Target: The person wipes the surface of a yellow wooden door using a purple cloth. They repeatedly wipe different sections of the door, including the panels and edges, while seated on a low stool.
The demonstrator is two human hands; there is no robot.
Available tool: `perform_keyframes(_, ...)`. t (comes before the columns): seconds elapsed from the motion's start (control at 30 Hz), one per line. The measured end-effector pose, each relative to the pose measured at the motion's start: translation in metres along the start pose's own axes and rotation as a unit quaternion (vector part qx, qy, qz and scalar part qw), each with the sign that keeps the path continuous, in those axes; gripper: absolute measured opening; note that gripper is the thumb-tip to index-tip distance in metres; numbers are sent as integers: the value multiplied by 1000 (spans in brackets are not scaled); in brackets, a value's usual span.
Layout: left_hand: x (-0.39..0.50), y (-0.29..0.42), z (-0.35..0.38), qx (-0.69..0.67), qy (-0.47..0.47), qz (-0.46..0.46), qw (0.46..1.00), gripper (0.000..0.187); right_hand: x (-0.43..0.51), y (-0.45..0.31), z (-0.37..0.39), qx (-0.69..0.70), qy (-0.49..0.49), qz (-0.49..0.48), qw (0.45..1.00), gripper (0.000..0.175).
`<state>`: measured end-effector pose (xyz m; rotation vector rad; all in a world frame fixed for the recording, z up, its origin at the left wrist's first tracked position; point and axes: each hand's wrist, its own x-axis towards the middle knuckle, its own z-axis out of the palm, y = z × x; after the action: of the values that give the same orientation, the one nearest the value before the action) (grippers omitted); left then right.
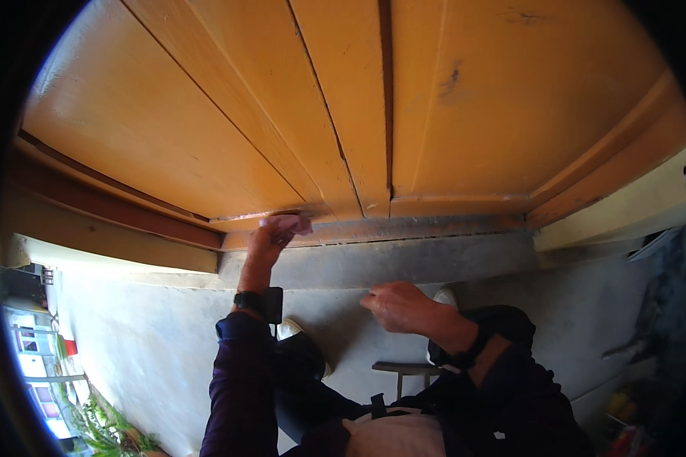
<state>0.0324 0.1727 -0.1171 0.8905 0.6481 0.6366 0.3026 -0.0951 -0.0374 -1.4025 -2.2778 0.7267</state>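
Observation:
My left hand (270, 239) is closed on a pink cloth (295, 224) and presses it against the bottom rail of an orange painted wooden door (217, 143), near its lower left panel. Dark marks show on the wood just beside the cloth. My right hand (397, 307) is held in front of my right knee, its fingers curled; nothing can be seen in it. A grey door sill (389, 260) runs below the door, between it and my shoes. Each wrist bears a dark band, the left one with a small black box.
Cream wall edges flank the door on the left (120, 251) and right (623, 211). Beneath me a stool's edge (407, 368) shows between my legs on the concrete floor (166, 343). Potted ferns (106, 425) stand at the lower left. Unclear dark items lie at the far right.

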Motion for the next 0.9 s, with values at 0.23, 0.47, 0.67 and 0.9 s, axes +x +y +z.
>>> perform_keyframes(0.23,17,-1,89,-33,7,-5,999,32,-16,2,-5,2,-30,27,999,8)
perform_keyframes(0.47,6,53,153,-110,77,5,991,26,-28,9,-12,-4,-4,31,1000,12)
perform_keyframes(0.67,-23,137,192,-49,104,94,989,34,-32,4,-12,-2,11,29,1000,11)
perform_keyframes(0.9,-39,171,222,9,102,139,985,37,-43,9,-19,8,24,42,999,12)
